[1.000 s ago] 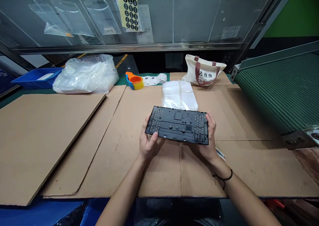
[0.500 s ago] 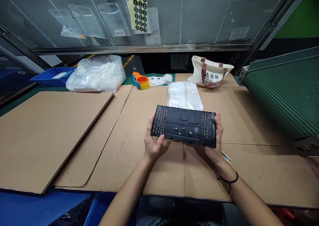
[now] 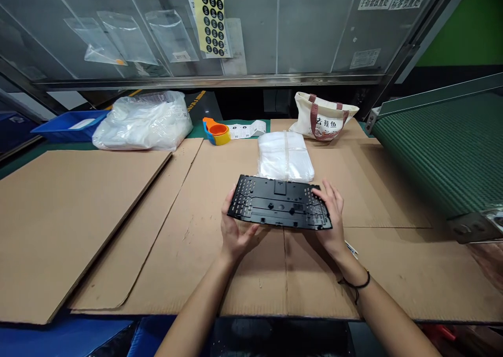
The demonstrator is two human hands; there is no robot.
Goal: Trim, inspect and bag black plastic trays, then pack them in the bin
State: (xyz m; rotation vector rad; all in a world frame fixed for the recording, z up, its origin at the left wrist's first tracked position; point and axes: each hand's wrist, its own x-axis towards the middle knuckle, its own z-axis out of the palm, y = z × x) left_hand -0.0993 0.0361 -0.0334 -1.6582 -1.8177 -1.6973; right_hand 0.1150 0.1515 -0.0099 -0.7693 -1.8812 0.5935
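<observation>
Between my two hands, above the cardboard, is a black rectangular plastic panel [image 3: 262, 204] with rows of slots at both ends. My left hand [image 3: 236, 223] grips its left end, thumb along the near edge. My right hand [image 3: 330, 210] holds the right end, its fingers over the top face and the thumb hidden beneath. The panel tilts, its near edge facing me. Just beyond it lies a stack of clear plastic bags [image 3: 285, 155] with a band round it. A thin pen-like item [image 3: 351, 248] shows partly behind my right wrist.
Cardboard sheets [image 3: 157, 262] cover the table, with a thicker stack [image 3: 74, 215] at left. Along the back are a blue tray [image 3: 65, 126], a bulging plastic bag [image 3: 143, 121], an orange-yellow tape dispenser [image 3: 216, 131] and a cloth bag [image 3: 324, 117]. A green conveyor [image 3: 448, 147] borders the right.
The panel has tipped flatter. My right hand's fingers have moved from its right edge onto its upper face. The whole view has shifted slightly, with the surroundings moving left.
</observation>
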